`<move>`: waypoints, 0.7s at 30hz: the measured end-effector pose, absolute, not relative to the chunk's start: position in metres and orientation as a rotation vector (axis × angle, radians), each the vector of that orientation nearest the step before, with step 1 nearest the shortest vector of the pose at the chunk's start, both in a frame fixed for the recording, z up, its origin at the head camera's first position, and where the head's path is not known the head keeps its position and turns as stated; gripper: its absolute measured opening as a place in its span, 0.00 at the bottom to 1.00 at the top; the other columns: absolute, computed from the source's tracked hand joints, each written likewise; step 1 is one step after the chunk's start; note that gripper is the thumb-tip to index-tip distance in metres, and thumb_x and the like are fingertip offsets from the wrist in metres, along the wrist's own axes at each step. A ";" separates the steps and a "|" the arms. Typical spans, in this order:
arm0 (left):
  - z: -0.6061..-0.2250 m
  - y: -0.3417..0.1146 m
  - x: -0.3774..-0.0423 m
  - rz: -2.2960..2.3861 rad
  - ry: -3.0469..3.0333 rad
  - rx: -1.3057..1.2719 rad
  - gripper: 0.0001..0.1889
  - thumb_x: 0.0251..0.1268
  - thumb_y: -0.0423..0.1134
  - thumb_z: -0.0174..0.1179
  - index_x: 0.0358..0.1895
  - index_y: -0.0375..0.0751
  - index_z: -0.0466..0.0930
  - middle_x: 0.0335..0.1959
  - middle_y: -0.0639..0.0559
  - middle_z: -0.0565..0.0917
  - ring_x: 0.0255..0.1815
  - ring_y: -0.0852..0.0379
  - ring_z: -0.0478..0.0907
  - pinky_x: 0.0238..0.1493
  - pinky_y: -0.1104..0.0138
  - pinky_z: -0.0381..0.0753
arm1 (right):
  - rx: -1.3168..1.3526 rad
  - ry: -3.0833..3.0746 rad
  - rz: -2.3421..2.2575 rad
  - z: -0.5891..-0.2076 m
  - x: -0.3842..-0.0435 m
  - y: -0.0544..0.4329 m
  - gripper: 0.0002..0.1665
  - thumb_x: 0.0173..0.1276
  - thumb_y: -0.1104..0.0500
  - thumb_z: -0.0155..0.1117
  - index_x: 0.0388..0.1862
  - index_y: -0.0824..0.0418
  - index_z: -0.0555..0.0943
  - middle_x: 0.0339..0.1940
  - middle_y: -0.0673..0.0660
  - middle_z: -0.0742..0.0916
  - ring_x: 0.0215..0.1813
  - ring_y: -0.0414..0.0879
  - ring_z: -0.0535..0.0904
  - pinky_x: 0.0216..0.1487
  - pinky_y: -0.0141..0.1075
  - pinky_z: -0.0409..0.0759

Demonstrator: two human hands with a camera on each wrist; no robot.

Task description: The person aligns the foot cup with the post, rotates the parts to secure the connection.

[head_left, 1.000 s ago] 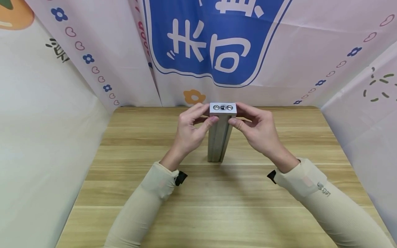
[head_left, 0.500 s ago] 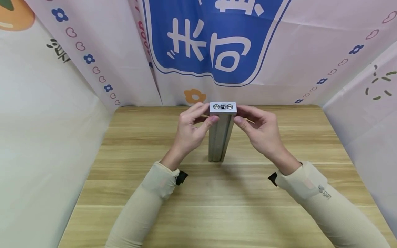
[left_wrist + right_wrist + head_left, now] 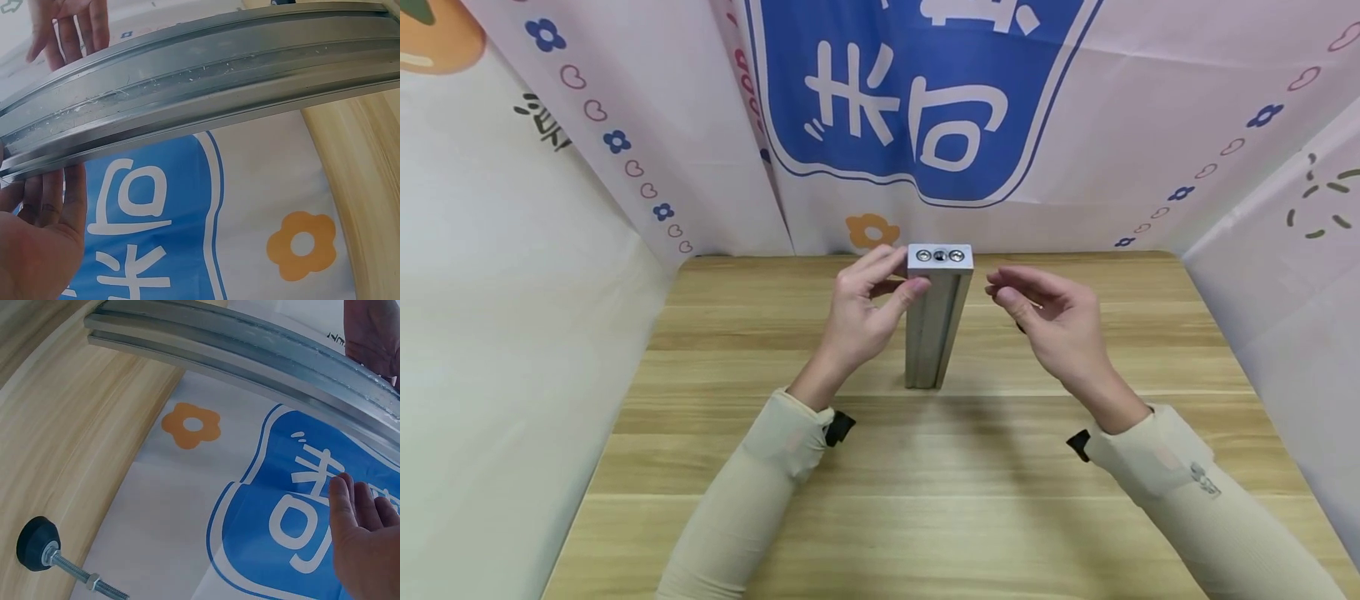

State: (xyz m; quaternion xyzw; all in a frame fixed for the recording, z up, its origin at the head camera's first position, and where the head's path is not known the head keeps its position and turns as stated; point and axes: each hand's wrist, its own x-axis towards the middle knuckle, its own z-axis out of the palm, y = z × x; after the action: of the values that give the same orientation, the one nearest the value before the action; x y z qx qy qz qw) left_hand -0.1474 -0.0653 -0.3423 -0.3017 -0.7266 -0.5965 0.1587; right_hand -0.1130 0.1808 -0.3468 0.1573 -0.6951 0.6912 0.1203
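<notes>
Metal profile (image 3: 929,329) stands upright, left hand (image 3: 867,308) pinching, right hand (image 3: 1060,321) apart.

1. The left hand (image 3: 863,312) grips the top of a silver rectangular metal profile (image 3: 931,329), upright on a wood-grain table (image 3: 880,525).
2. Right of the grip, apart: right hand (image 3: 1063,321), round black foot (image 3: 37,542).
3. Behind the grip: white printed cloth (image 3: 1097,150).

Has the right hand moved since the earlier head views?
Yes. The right hand has moved rightward, farther from the orange printed flower, and is now clear of the metal profile.
</notes>
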 end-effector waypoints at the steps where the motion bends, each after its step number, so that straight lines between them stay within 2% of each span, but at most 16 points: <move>1: -0.342 -0.065 -0.148 -1.706 -2.080 -0.861 0.19 0.70 0.27 0.67 0.61 0.26 0.83 0.49 0.37 0.86 0.46 0.48 0.86 0.47 0.62 0.93 | 0.451 -2.028 2.021 -0.348 -0.113 0.182 0.17 0.72 0.75 0.66 0.58 0.80 0.82 0.49 0.53 0.93 0.52 0.41 0.90 0.56 0.30 0.89; 4: -0.343 -0.065 -0.148 -1.711 -2.084 -0.855 0.18 0.70 0.27 0.67 0.61 0.26 0.83 0.49 0.37 0.86 0.46 0.49 0.85 0.47 0.62 0.93 | 0.426 -2.020 2.016 -0.351 -0.114 0.187 0.17 0.72 0.75 0.66 0.58 0.80 0.82 0.48 0.51 0.93 0.51 0.41 0.91 0.55 0.29 0.89; 11: -0.343 -0.064 -0.148 -1.734 -2.078 -0.847 0.18 0.69 0.26 0.67 0.60 0.25 0.83 0.48 0.36 0.86 0.46 0.49 0.85 0.47 0.62 0.93 | 0.395 -2.003 2.026 -0.359 -0.115 0.198 0.16 0.72 0.74 0.66 0.57 0.71 0.85 0.48 0.52 0.93 0.51 0.41 0.91 0.56 0.30 0.89; 21: -0.343 -0.063 -0.148 -1.756 -2.079 -0.843 0.18 0.70 0.27 0.67 0.61 0.26 0.83 0.48 0.37 0.86 0.47 0.48 0.85 0.49 0.61 0.93 | 0.331 -2.012 2.044 -0.372 -0.115 0.210 0.14 0.73 0.73 0.66 0.56 0.68 0.85 0.46 0.49 0.93 0.50 0.41 0.91 0.54 0.29 0.90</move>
State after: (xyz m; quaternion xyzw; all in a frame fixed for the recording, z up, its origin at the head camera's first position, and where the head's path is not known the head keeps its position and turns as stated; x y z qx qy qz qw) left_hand -0.1477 -0.0635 -0.3433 -0.2927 -0.7220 -0.6098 0.1458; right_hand -0.1154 0.2097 -0.3716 0.1136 -0.6912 0.7023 0.1270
